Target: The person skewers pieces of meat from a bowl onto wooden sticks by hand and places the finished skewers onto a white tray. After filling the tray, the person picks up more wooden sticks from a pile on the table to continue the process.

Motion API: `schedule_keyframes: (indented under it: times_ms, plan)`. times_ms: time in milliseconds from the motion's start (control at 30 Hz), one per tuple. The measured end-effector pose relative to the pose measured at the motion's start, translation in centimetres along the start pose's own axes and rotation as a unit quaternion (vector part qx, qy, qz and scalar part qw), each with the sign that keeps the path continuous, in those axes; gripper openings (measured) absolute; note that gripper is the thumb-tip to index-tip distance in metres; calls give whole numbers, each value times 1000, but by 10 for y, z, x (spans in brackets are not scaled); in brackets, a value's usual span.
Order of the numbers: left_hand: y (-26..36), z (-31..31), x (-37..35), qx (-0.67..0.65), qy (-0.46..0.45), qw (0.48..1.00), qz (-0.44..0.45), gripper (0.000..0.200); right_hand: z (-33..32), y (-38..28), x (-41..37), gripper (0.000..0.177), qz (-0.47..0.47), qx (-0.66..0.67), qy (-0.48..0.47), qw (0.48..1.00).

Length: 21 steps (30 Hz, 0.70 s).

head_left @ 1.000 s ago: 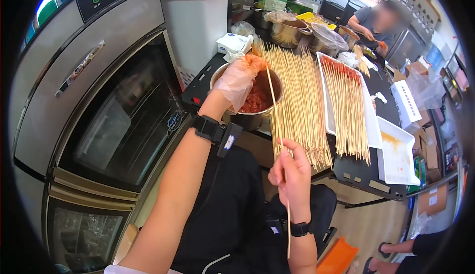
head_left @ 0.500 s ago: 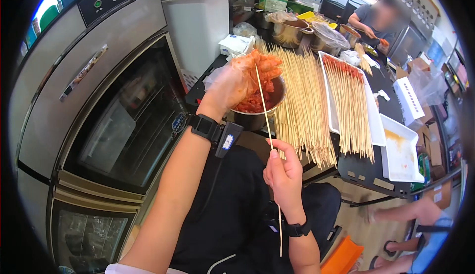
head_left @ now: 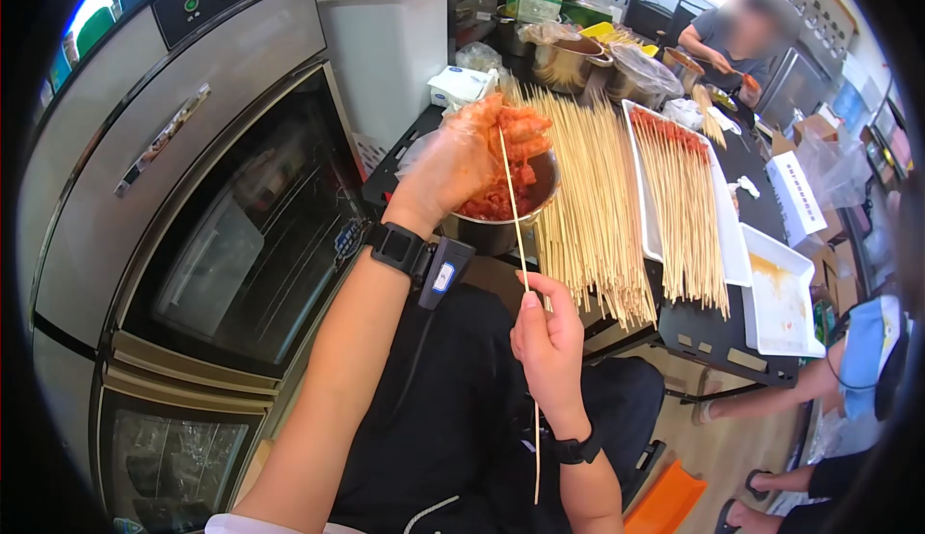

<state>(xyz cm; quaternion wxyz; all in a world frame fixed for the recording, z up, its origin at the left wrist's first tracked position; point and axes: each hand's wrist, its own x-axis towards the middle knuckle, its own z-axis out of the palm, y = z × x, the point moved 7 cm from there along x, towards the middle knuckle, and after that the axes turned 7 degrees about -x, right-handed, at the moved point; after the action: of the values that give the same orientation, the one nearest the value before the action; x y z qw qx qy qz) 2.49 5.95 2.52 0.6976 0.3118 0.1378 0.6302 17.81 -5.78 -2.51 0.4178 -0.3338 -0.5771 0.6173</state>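
My left hand, in a clear plastic glove smeared with red sauce, is closed on red marinated meat above a metal pot. More of the same meat lies in the pot. My right hand is bare and pinches a long wooden skewer. The skewer's upper end meets the meat at my left fingers, and its lower end hangs below my right hand. Beside the pot lies a wide pile of bare skewers. A white tray holds skewers with red meat at their far ends.
An empty-looking, stained white tray is at the right table edge. Pots and a tissue box stand at the back. A person works at the far end. Another person's legs are at the right. A cabinet is at left.
My right hand has shifted slightly left, and the skewer's lower end has swung left. The legs at the right have changed position. My left hand has barely moved.
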Motion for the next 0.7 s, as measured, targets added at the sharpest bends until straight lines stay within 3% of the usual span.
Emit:
schedule_keyframes:
  times_ms: [167,233,700]
  plan:
    - [-1,1,-2,47,16,999,21,33,2,0,-2,21,-1,-12,40,999]
    - [-2,2,-2,66,34,997,25,30,3,-5,0,21,-35,-103,41,993]
    - [-6,-2,-5,-22,31,999,-27,27,3,-21,-3,19,-120,-266,87,952]
